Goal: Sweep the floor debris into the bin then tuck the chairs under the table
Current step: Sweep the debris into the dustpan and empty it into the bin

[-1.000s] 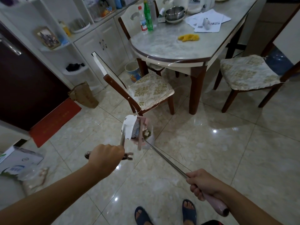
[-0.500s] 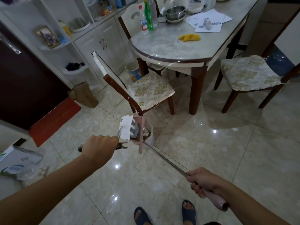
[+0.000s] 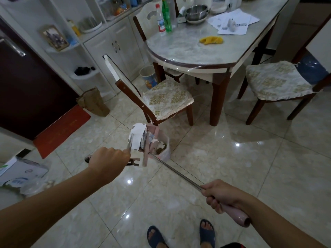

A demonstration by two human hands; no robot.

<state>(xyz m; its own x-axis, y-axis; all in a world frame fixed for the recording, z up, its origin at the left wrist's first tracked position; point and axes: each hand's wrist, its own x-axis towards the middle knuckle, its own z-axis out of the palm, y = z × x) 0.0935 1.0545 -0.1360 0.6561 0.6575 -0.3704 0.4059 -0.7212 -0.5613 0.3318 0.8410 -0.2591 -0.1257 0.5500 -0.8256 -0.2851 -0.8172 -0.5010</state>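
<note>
**Pink, white and marble all round**

Pink broom handle (image 3: 234, 213), pink-and-white dustpan (image 3: 141, 138). Cream floor tiles (image 3: 250, 167), marbled and glossy. Chair cushions (image 3: 167, 99) white with gold floral print on dark brown frames. Grey-marbled surface (image 3: 188, 49), yellow cloth (image 3: 211, 40), green bottle (image 3: 166, 17). Red doormat (image 3: 60, 129), navy slippers (image 3: 207, 233).

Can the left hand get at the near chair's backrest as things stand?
Probably not yet: the left hand is closed on the dustpan handle, tipped at the bin. The chair backrest stands unobstructed beyond, once that hand is freed.
</note>
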